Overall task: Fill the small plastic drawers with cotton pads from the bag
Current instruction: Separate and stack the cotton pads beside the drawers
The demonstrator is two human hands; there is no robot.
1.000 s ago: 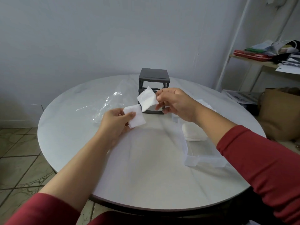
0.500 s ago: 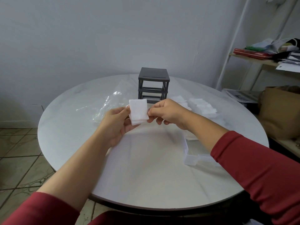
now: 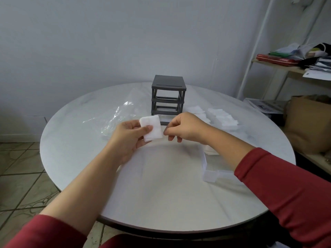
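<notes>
My left hand (image 3: 129, 138) holds a small stack of white cotton pads (image 3: 152, 128) above the middle of the round table, thumb across its face. My right hand (image 3: 186, 127) is at the stack's right edge, fingertips pinched together against it. A clear plastic drawer (image 3: 208, 174) lies on the table under my right forearm, with white pads inside, mostly hidden by the arm. The grey drawer frame (image 3: 168, 97) stands behind my hands, its slots without drawers. More loose pads (image 3: 221, 118) lie to the right of the frame. The clear bag (image 3: 116, 117) lies flat at the left.
The white round table (image 3: 161, 194) ends near me at the bottom. A brown paper bag (image 3: 309, 122) and a shelf (image 3: 295, 68) with papers and books stand to the right. Tiled floor shows at the left.
My right hand brought a single pad onto the one in my left hand, so both are now stacked together. My hands sit a little lower and closer together.
</notes>
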